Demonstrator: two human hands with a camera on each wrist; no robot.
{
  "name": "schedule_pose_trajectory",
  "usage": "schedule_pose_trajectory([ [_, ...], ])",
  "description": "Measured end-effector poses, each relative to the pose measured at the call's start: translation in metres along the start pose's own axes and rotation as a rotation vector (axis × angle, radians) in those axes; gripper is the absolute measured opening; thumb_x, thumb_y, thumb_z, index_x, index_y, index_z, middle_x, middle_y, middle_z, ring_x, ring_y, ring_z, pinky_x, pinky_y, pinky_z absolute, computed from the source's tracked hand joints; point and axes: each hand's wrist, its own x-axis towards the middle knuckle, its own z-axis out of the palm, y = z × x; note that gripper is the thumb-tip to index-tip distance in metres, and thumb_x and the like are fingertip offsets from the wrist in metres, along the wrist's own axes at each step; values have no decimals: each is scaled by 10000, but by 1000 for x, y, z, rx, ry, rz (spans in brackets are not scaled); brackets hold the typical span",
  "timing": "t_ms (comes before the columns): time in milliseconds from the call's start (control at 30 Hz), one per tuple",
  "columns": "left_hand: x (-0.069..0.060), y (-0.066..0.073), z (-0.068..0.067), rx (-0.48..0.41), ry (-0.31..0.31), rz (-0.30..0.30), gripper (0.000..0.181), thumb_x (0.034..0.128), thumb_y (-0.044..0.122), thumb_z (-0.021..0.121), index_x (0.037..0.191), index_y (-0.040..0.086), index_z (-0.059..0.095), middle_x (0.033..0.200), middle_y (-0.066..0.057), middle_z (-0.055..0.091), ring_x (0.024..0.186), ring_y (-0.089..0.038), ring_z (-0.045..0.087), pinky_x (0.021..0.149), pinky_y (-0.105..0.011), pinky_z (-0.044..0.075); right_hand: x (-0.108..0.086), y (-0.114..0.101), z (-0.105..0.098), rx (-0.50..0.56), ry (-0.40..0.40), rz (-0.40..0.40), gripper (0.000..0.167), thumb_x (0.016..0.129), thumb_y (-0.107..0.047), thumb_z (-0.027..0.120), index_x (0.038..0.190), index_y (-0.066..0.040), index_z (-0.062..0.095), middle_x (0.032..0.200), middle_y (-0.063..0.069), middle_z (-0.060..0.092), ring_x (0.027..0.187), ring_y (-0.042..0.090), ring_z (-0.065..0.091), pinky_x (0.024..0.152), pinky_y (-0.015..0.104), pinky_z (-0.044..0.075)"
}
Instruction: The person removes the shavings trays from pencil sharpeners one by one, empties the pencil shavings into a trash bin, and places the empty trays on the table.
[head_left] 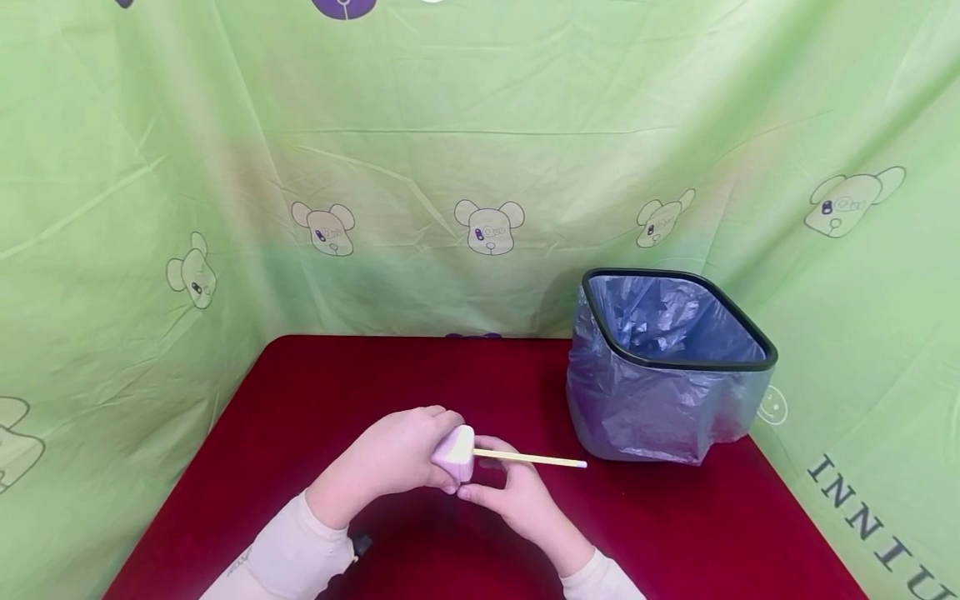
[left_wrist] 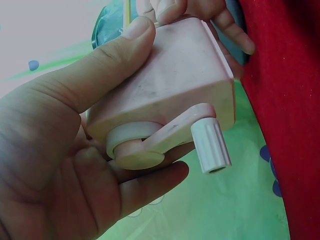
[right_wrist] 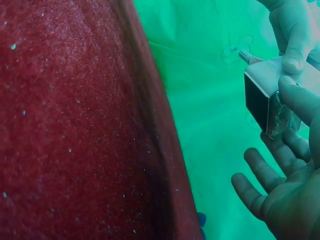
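Observation:
A pink hand-crank pencil sharpener (head_left: 454, 455) is held above the table, with a yellow pencil (head_left: 532, 458) sticking out of it to the right. My left hand (head_left: 401, 454) grips its body, thumb on one face and fingers on the opposite side. In the left wrist view, the crank handle (left_wrist: 211, 146) points away from the pencil and no hand touches it. My right hand (head_left: 521, 500) pinches the sharpener's pencil end between thumb and forefinger, its other fingers spread. The right wrist view shows a clear shavings drawer (right_wrist: 281, 116) beside that thumb.
A bin (head_left: 637, 417) lined with a bluish plastic bag stands on the red table (head_left: 360, 375) at the back right, right of the pencil tip. Green printed cloth (head_left: 405, 175) hangs behind the table and on both sides.

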Motion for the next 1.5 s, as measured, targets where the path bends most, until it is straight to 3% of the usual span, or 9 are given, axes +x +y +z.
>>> schedule_pose_trajectory([
  [233,2,-1,-2,6,-31,-6,632,676,446,940,1176,177,663,956,125,620,768,-26,554,720,-269,517,-1,-1,1,-33,-8,0,620,832,-323,856,1381,-218,587,1399,-15,610,1354,286,538,1100,608,401],
  [567,3,-1,-5,-27,-58,2,614,682,434,938,1167,171,670,950,133,627,782,-22,561,733,-272,520,-2,-5,0,-67,-2,-5,593,813,-340,865,1341,-268,607,1320,-142,627,1272,164,582,1099,502,422],
  [767,3,-2,-5,-47,-60,10,600,686,432,935,1160,177,670,928,151,611,776,-17,553,730,-264,514,-4,-7,-1,-89,18,-8,594,800,-361,870,1330,-267,618,1313,-159,625,1303,160,558,1113,511,411],
  [933,4,-2,-7,-24,-48,27,591,678,462,933,1136,190,675,899,162,612,757,-15,551,717,-258,511,-4,-7,0,-59,41,3,578,779,-314,891,1294,-328,630,1281,-193,630,1284,131,561,1119,528,392],
  [1200,2,0,-10,-57,-62,16,575,677,445,937,1121,188,677,873,169,599,741,-15,541,699,-251,501,-6,-7,0,-80,57,-41,564,769,-323,904,1268,-333,644,1239,-176,634,1255,118,570,1118,539,396],
  [1500,0,-2,-12,-81,-64,50,556,688,425,940,1128,213,674,896,183,607,765,-7,553,720,-240,509,-6,-11,-2,-106,56,-71,562,767,-330,905,1265,-320,645,1242,-188,629,1243,113,576,1102,468,421],
])
